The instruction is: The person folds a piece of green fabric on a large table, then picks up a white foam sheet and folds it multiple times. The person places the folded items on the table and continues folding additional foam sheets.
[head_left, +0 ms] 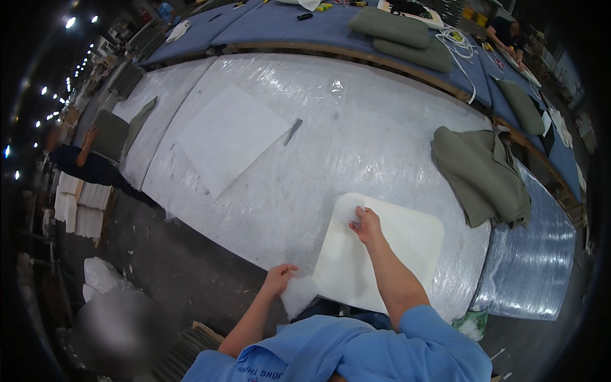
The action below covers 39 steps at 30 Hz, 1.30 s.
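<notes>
A cream cushion-like pad with rounded corners lies flat in front of me at the table's near edge. Over its far left corner, my right hand pinches a small tuft of white wadding. Left of the pad, the fingers of my left hand close on the edge of a piece of white wadding. This piece hangs at the pad's near left corner, by the table edge. Whether the two bits of wadding are joined cannot be seen.
Plastic film covers the table. On it lie a thin white sheet, a dark narrow tool and crumpled olive fabric. Blue-topped benches run behind. A person stands at the left end; another works far right.
</notes>
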Motion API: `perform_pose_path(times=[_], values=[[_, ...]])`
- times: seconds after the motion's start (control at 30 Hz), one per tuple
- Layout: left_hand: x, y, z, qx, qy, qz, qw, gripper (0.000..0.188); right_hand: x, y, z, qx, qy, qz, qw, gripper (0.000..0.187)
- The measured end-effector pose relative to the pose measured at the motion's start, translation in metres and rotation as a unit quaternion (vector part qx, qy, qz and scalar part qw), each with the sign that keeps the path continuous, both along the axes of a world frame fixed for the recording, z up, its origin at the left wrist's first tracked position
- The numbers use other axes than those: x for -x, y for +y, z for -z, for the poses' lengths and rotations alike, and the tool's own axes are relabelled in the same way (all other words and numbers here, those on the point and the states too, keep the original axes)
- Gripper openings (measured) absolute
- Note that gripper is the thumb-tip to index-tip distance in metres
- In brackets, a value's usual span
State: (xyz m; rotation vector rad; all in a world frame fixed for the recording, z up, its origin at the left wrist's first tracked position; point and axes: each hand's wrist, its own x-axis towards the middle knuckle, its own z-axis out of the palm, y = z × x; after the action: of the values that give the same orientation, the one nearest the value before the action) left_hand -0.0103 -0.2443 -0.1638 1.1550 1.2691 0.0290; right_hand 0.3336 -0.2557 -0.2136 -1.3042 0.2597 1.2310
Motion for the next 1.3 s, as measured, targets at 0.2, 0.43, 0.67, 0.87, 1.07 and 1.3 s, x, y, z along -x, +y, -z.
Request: perform_pose_path(times=[0.2,0.43,0.67,0.87,1.07,1.3], values=[[0.001,0.000,-0.006,-0.025,-0.007,0.013,1.000,0.028,-0.032,0.008,-0.002,0.064,-0.174,-0.154,0.970,0.011],[-0.009,-0.003,-0.002,-0.044,0.004,0.058,0.997,0.029,-0.035,0.018,0.025,0.153,-0.445,-0.179,0.864,0.027],[0.009,-0.013,-0.007,-0.097,0.044,0.072,0.992,0.028,-0.006,0.020,0.018,0.222,-0.612,-0.183,0.737,0.031],[0.019,-0.018,-0.010,-0.070,0.012,0.004,0.997,0.028,-0.024,0.002,0.004,0.065,-0.269,-0.121,0.953,0.022],[-0.002,-0.010,-0.012,-0.058,0.042,0.074,0.995,0.027,0.008,-0.007,0.002,-0.032,-0.022,0.110,0.993,0.022],[-0.087,0.001,-0.009,-0.197,-0.062,0.141,0.968,0.026,0.035,0.006,0.010,0.062,-0.029,0.107,0.992,0.027]])
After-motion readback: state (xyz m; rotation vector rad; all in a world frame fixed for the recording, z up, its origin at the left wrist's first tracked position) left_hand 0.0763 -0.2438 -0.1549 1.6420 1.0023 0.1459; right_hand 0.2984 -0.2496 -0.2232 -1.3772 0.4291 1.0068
